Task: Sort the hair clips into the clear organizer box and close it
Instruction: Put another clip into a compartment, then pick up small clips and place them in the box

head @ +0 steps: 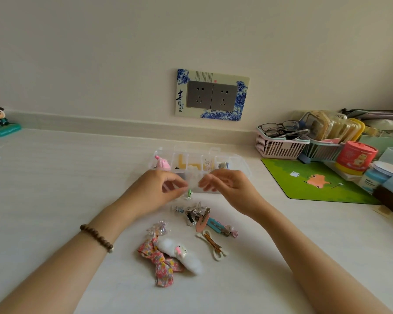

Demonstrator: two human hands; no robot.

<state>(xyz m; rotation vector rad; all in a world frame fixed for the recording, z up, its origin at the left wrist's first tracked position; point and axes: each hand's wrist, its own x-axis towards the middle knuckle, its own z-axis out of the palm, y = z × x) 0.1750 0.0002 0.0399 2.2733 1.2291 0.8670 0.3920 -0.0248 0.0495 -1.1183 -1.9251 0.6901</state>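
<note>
Left hand (161, 189) and right hand (225, 186) pinch a pale clip (193, 184) (blurred) before the organizer box (241, 165).

Clips (200, 219) lie before organizer box (244, 165).

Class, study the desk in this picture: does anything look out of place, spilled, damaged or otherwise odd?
Nothing looks damaged or spilled. The hair clips lie in a loose heap in front of the clear organizer box, simply not yet sorted. Both hands, left hand and right hand, meet over the box; what they pinch is too blurred to tell.
</note>
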